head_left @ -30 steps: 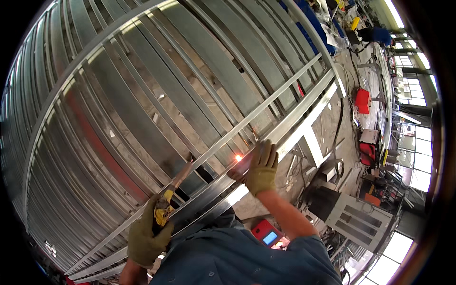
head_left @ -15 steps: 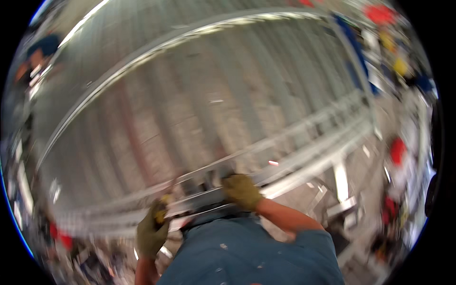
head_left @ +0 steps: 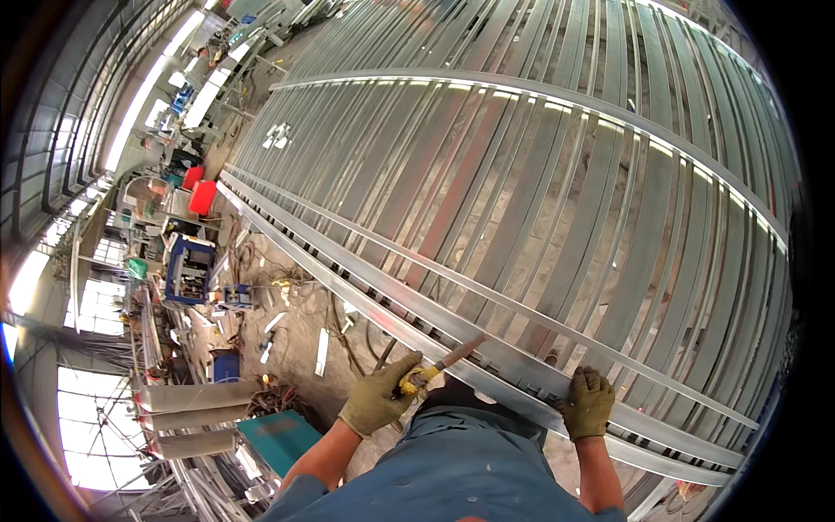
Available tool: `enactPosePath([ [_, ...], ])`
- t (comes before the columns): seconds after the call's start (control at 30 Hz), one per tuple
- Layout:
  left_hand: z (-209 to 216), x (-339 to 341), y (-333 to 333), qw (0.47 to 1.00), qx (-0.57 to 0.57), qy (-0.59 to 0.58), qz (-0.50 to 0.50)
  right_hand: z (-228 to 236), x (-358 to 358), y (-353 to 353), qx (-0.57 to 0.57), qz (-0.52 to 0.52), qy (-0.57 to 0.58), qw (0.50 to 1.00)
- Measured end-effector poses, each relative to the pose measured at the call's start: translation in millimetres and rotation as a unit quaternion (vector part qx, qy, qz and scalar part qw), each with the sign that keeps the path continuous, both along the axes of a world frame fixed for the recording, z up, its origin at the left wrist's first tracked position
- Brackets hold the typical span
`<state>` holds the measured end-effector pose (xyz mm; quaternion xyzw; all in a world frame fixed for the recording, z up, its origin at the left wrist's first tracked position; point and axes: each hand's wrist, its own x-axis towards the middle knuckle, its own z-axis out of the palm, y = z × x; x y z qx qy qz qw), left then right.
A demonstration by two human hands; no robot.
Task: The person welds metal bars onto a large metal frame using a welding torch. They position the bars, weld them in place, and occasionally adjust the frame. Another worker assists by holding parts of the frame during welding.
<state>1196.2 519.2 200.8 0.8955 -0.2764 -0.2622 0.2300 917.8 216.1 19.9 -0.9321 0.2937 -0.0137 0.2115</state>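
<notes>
Along the near metal rail (head_left: 665,431): left hand (head_left: 376,398), grip clamped round a yellow-handled tool (head_left: 420,379), its long axis slanting away and rightward. Right hand (head_left: 587,404), farther from tool, is at the rail; can't tell if grip closes.

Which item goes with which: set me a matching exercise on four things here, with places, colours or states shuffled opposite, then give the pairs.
Column one:
1. Left hand
2. Right hand
3. Flat panel, lower left
4. Tool handle

Column two:
A. Teal
B. Over a metal rail, no tool in it
C. Yellow
D. Closed around item 4

Pairs: 1-D, 2-B, 3-A, 4-C.
</notes>
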Motion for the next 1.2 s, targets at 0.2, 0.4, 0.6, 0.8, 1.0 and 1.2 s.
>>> enactPosePath([
  [0.2,0,17,113,0.986,-0.082,0.007,0.142,-4,1,15,-0.008,-0.071,0.035,0.997],
  [0.4,-20,67,265,0.882,-0.306,0.047,0.356,-7,85,94,-0.114,-0.132,0.153,0.973],
  [0.6,62,115,356,0.747,-0.495,-0.06,0.44,32,236,177,-0.025,-0.039,0.029,0.998],
  [0.8,113,145,400,0.705,-0.515,-0.246,0.42,7,368,278,0.003,0.067,-0.093,0.993],
  [1.0,121,187,445,0.709,-0.496,-0.22,0.45,27,518,376,0.021,0.148,-0.137,0.979],
  [1.2,104,296,469,0.685,-0.507,-0.246,0.462,-7,684,443,-0.012,0.197,-0.173,0.965],
])
